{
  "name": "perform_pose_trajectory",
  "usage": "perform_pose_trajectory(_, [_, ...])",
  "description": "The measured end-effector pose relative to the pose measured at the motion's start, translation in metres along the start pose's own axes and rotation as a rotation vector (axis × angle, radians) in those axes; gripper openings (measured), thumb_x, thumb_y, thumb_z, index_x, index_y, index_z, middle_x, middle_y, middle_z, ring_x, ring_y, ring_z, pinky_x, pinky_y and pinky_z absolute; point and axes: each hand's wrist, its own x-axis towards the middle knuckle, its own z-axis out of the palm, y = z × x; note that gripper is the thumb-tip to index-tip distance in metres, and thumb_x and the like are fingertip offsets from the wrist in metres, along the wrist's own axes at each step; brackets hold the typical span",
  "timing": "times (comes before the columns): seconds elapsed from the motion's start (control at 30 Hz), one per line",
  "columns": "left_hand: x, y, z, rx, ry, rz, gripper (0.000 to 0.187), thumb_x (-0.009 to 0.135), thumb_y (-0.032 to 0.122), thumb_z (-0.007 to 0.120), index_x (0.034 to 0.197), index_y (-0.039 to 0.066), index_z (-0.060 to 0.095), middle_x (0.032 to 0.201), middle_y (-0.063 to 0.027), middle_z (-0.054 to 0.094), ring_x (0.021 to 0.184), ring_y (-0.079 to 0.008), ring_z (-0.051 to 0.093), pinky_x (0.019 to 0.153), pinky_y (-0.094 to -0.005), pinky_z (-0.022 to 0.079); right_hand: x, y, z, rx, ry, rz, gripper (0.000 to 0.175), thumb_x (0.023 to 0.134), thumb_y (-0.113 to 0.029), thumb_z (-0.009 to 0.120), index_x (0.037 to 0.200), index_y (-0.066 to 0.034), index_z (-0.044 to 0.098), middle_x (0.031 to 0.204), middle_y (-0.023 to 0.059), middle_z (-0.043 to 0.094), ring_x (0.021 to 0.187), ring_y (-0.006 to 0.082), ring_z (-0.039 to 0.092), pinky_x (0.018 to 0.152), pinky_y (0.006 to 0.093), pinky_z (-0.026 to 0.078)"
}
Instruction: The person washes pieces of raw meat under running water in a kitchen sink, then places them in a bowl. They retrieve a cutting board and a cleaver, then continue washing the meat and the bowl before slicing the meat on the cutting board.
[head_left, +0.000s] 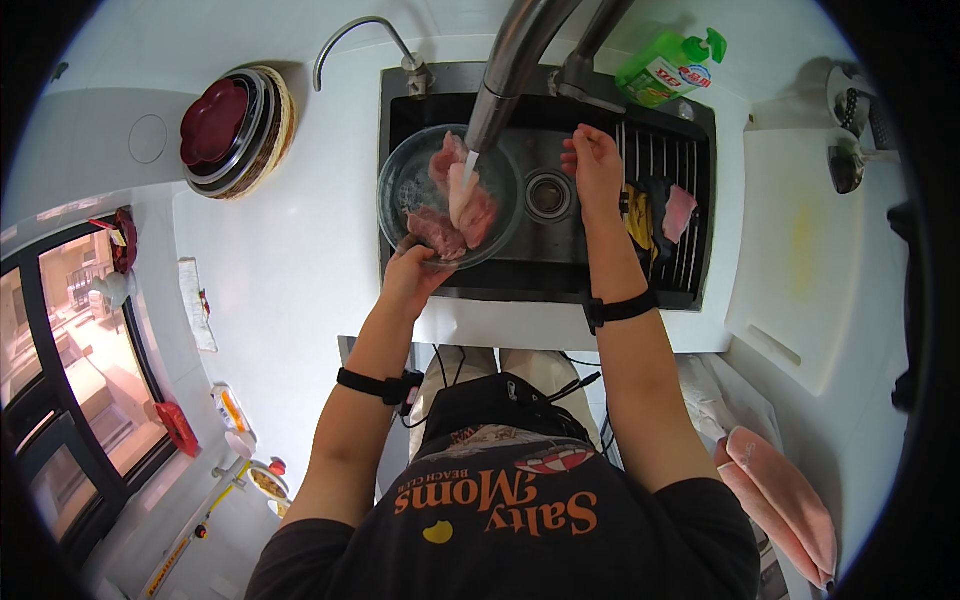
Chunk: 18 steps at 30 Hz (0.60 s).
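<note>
My left hand (414, 274) grips the near rim of a clear glass bowl (390, 191) at the left side of the black sink (547, 255). Several pieces of raw pink meat (471, 210) lie in the bowl. Above them is the spout of a metal faucet (491, 112), and a whitish stream of water (470, 169) runs down onto the meat. My right hand (598, 161) is over the sink, right of the drain (547, 196). Its fingers are loosely bent, with nothing visible in them.
A drying rack (686, 262) at the sink's right holds a yellow cloth (640, 217) and a pink cloth (679, 214). Behind it stands a green soap pump bottle (660, 71). A slim curved tap (360, 24) and stacked trays and baskets (259, 150) are left. A white cutting board (795, 262) leans right.
</note>
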Motion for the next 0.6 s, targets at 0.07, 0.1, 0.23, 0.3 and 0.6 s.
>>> perform_pose_trajectory(0.07, [-0.002, 0.003, -0.006, 0.028, -0.020, -0.020, 0.048, 0.089, -0.003, 0.045, 0.136, 0.004, 0.041, 0.117, -0.0179, 0.058, 0.100, -0.0316, 0.065, 0.088, -0.0469, 0.058, -0.006, 0.000, 0.001, -0.001, -0.005, 0.057, 0.032, 0.100, -0.026, 0.058, 0.120, -0.0010, 0.058, 0.104, 0.0080, 0.066, 0.080, 0.0138, 0.064, 0.065, 0.0261, 0.053])
perform_pose_trajectory(0.1, [-0.002, 0.003, -0.009, 0.040, -0.030, -0.030, 0.048, 0.089, -0.003, 0.045, 0.136, 0.004, 0.041, 0.117, -0.0179, 0.058, 0.100, -0.0317, 0.065, 0.088, -0.0470, 0.058, -0.009, -0.001, 0.001, 0.047, -0.027, 0.091, 0.032, 0.100, -0.028, 0.057, 0.120, -0.0025, 0.059, 0.105, 0.0068, 0.066, 0.084, 0.0148, 0.064, 0.067, 0.0269, 0.053])
perform_pose_trajectory(0.23, [0.007, 0.000, -0.016, 0.063, -0.034, -0.093, 0.046, 0.088, -0.002, 0.044, 0.134, 0.002, 0.042, 0.118, -0.0188, 0.058, 0.100, -0.0320, 0.066, 0.088, -0.0470, 0.059, -0.019, 0.004, 0.005, 0.253, -0.082, 0.274, 0.029, 0.102, -0.032, 0.054, 0.113, -0.0064, 0.063, 0.101, 0.0052, 0.067, 0.088, 0.0178, 0.064, 0.072, 0.0296, 0.053])
perform_pose_trajectory(0.3, [0.024, -0.004, -0.017, 0.075, -0.033, -0.133, 0.044, 0.088, -0.002, 0.045, 0.132, 0.001, 0.043, 0.119, -0.0191, 0.058, 0.101, -0.0321, 0.066, 0.088, -0.0468, 0.059, -0.025, 0.018, 0.017, 0.366, -0.162, 0.414, 0.026, 0.101, -0.031, 0.054, 0.105, -0.0071, 0.064, 0.095, 0.0053, 0.066, 0.083, 0.0179, 0.063, 0.070, 0.0307, 0.052])
perform_pose_trajectory(0.6, [0.150, -0.051, -0.028, 0.162, 0.064, -0.413, 0.037, 0.088, 0.004, 0.048, 0.125, -0.001, 0.047, 0.121, -0.0189, 0.058, 0.106, -0.0333, 0.064, 0.089, -0.0477, 0.057, -0.026, 0.102, 0.115, 0.639, -0.323, 0.992, 0.025, 0.103, -0.025, 0.047, 0.086, -0.0082, 0.056, 0.073, 0.0039, 0.054, 0.064, 0.0187, 0.051, 0.055, 0.0301, 0.041])
